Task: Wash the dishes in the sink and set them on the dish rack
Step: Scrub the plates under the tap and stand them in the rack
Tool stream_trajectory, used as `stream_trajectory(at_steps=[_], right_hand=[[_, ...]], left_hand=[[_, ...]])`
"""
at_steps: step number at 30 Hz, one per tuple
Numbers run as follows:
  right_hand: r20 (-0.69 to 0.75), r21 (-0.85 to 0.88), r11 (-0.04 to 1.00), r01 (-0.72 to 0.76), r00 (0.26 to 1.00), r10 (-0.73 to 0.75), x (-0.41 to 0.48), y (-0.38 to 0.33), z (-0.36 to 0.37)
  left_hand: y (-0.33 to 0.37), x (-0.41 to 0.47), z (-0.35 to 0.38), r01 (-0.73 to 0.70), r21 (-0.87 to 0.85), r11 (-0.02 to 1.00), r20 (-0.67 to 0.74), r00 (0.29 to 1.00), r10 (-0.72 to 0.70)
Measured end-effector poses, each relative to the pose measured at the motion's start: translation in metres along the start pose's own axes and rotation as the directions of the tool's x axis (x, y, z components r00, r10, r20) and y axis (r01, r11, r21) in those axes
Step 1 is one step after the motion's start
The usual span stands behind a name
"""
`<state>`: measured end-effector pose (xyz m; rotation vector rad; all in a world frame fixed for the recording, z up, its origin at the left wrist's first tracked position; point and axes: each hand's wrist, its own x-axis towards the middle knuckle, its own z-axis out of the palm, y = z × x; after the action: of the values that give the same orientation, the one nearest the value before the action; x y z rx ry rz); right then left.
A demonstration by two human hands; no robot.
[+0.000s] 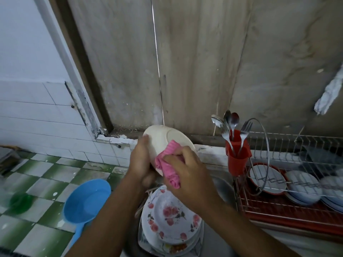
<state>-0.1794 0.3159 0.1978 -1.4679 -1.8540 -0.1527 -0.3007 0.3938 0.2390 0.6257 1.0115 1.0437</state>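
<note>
A cream plate [163, 139] is held up on edge above the sink, its underside facing me. My left hand [140, 160] grips its left rim. My right hand [187, 169] holds a pink cloth [169, 169] pressed against the plate's lower part. Below the hands a stack of white plates with red flowers [170, 217] sits in the steel sink [222, 190]. The wire dish rack [289, 182] stands at the right on a red tray, with several pale plates [304, 184] set on edge in it.
A red cutlery cup [237, 160] with spoons and a fork hangs on the rack's left end. A blue plastic scoop [87, 199] and a green lid [20, 203] lie on the green-and-white tiled counter at the left. A stained wall rises close behind.
</note>
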Motion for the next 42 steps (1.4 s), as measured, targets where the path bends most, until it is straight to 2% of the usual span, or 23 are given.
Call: stream_trajectory(at_steps=[1, 3, 6, 8, 11, 14, 17, 20, 24, 30, 34, 38, 42], right_hand=[[-0.052, 0.016, 1.0, 0.001, 0.999, 0.0, -0.006, 0.007, 0.001], [-0.134, 0.119, 0.99, -0.075, 0.987, 0.09, -0.015, 0.021, 0.002], [-0.242, 0.26, 0.937, -0.232, 0.924, 0.296, -0.011, 0.034, -0.006], [-0.278, 0.315, 0.903, -0.293, 0.881, 0.383, -0.001, 0.032, -0.014], [-0.214, 0.434, 0.811, -0.393, 0.829, 0.516, 0.027, 0.035, -0.03], [-0.113, 0.418, 0.753, -0.508, 0.793, 0.598, 0.067, 0.045, -0.049], [-0.055, 0.337, 0.776, -0.534, 0.811, 0.582, 0.104, 0.041, -0.075], [-0.157, 0.236, 0.889, -0.393, 0.887, 0.434, 0.125, 0.01, -0.099], [-0.216, 0.146, 0.964, -0.222, 0.944, 0.25, 0.116, -0.024, -0.119], [-0.17, 0.246, 0.918, -0.31, 0.919, 0.356, 0.075, 0.0, -0.159], [-0.218, 0.525, 0.787, -0.325, 0.842, 0.494, 0.05, 0.012, -0.182], [-0.245, 0.7, 0.645, -0.308, 0.744, 0.622, 0.037, 0.04, -0.209], [-0.131, 0.795, 0.476, -0.375, 0.66, 0.74, 0.032, 0.085, -0.231]], left_hand=[[0.006, 0.0, 0.002, -0.032, 0.005, 0.999, -0.069, 0.997, 0.032], [0.018, -0.003, 0.008, -0.101, -0.016, 0.995, -0.145, 0.985, 0.098], [0.03, -0.014, 0.016, -0.148, -0.024, 0.989, -0.136, 0.98, 0.143], [0.037, -0.02, 0.016, -0.169, 0.018, 0.985, -0.148, 0.974, 0.17], [0.051, -0.033, 0.016, -0.219, 0.076, 0.973, -0.113, 0.967, 0.227], [0.069, -0.052, 0.022, -0.27, 0.133, 0.954, -0.026, 0.961, 0.276], [0.075, -0.06, 0.036, -0.307, 0.182, 0.934, 0.069, 0.952, 0.299], [0.076, -0.064, 0.058, -0.33, 0.22, 0.918, 0.106, 0.943, 0.314], [0.087, -0.067, 0.082, -0.33, 0.176, 0.927, 0.176, 0.938, 0.3], [0.09, -0.071, 0.093, -0.376, 0.134, 0.917, 0.194, 0.917, 0.348], [0.074, -0.084, 0.106, -0.409, 0.163, 0.898, 0.231, 0.9, 0.368], [0.056, -0.097, 0.145, -0.505, 0.245, 0.828, 0.341, 0.844, 0.414], [0.029, -0.111, 0.187, -0.559, 0.309, 0.769, 0.407, 0.809, 0.425]])
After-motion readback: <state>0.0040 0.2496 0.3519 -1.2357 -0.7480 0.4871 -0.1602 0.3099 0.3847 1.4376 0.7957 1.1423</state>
